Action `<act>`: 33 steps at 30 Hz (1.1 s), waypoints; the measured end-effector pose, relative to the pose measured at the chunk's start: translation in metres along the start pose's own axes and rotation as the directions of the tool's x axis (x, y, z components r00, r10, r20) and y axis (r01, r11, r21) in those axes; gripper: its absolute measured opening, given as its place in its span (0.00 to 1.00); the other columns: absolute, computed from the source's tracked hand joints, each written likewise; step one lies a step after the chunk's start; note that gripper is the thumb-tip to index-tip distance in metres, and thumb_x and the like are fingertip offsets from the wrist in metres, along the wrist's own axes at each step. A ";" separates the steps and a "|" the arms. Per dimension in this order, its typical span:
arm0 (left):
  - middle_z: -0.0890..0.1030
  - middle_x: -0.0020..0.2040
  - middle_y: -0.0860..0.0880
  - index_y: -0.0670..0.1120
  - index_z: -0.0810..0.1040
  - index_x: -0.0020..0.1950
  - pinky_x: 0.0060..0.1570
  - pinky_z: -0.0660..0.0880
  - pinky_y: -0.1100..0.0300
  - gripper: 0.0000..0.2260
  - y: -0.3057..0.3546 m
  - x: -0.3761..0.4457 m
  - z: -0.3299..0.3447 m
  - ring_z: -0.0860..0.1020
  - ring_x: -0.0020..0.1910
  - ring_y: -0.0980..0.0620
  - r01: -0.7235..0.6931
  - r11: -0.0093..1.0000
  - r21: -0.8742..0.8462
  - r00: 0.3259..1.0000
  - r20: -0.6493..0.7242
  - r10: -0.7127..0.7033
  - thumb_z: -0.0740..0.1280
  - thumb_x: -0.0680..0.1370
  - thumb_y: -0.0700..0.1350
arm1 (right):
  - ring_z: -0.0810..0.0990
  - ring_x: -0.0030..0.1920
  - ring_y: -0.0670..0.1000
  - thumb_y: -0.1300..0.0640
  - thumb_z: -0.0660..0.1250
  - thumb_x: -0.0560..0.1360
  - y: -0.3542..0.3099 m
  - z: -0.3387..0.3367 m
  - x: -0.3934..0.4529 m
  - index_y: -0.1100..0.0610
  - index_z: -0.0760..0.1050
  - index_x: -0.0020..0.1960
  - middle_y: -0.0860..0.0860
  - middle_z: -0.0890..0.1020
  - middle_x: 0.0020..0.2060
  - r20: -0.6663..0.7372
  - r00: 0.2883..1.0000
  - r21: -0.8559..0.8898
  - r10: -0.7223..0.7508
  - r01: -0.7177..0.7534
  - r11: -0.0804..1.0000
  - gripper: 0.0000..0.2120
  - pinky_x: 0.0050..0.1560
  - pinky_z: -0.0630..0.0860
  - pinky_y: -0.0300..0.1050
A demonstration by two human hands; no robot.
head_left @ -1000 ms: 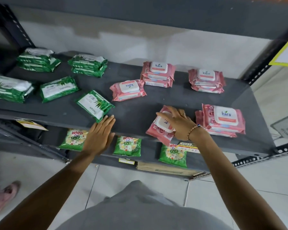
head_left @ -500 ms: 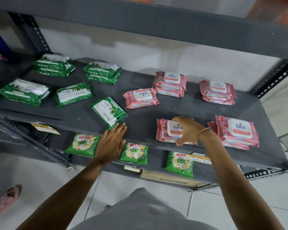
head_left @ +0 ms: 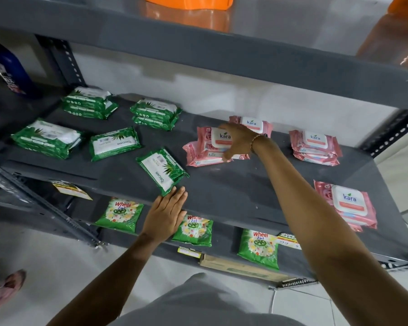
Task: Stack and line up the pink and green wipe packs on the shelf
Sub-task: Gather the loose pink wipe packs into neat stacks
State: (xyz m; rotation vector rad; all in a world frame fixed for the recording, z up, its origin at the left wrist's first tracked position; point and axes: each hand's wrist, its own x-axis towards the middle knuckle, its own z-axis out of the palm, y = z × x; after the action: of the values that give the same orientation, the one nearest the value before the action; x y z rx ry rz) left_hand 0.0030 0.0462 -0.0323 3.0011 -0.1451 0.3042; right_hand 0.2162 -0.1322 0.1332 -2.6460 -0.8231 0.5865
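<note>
Pink wipe packs (head_left: 350, 206) form four stacks, green wipe packs (head_left: 161, 170) five.

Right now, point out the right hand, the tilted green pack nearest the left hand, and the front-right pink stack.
right hand (head_left: 239, 143), head view, back of hand
tilted green pack (head_left: 162, 171), head view, top face
front-right pink stack (head_left: 348, 203), head view, white lid

A small shop: grey slotted-steel shelving (head_left: 222, 189) stocked with repeated pink wipe packs (head_left: 315, 147) and green wipe packs (head_left: 114, 143), detergent sachets (head_left: 120, 216) below, price tags (head_left: 71, 189) along the edges.
</note>
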 end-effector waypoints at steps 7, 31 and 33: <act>0.81 0.62 0.45 0.42 0.80 0.62 0.56 0.71 0.53 0.29 -0.001 0.001 -0.001 0.80 0.60 0.46 -0.020 0.999 0.044 1.000 -0.011 0.020 0.42 0.82 0.53 | 0.73 0.62 0.56 0.50 0.78 0.53 0.026 0.018 -0.020 0.47 0.61 0.68 0.50 0.74 0.63 0.142 0.985 -0.105 0.101 -0.086 0.991 0.47 0.62 0.73 0.57; 0.78 0.66 0.46 0.42 0.76 0.66 0.56 0.76 0.51 0.27 -0.001 -0.001 0.004 0.78 0.64 0.46 0.002 0.999 0.033 0.999 -0.049 -0.001 0.43 0.82 0.53 | 0.73 0.65 0.62 0.27 0.57 0.67 -0.021 0.057 0.025 0.60 0.67 0.69 0.59 0.74 0.67 -0.112 0.848 0.171 0.517 -0.496 0.851 0.45 0.64 0.72 0.55; 0.78 0.66 0.45 0.42 0.77 0.66 0.56 0.76 0.51 0.27 -0.001 -0.001 0.004 0.78 0.63 0.46 0.006 1.000 0.026 0.999 -0.048 -0.004 0.44 0.82 0.53 | 0.76 0.61 0.61 0.29 0.60 0.68 -0.016 0.058 0.024 0.59 0.70 0.67 0.59 0.77 0.63 -0.122 0.866 0.227 0.484 -0.450 0.864 0.41 0.61 0.74 0.53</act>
State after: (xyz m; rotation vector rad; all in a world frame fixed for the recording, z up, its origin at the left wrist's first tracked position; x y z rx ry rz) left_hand 0.0033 0.0467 -0.0366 3.0167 -0.1302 0.3798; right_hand 0.1998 -0.0950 0.0824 -2.6675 -0.0517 0.5014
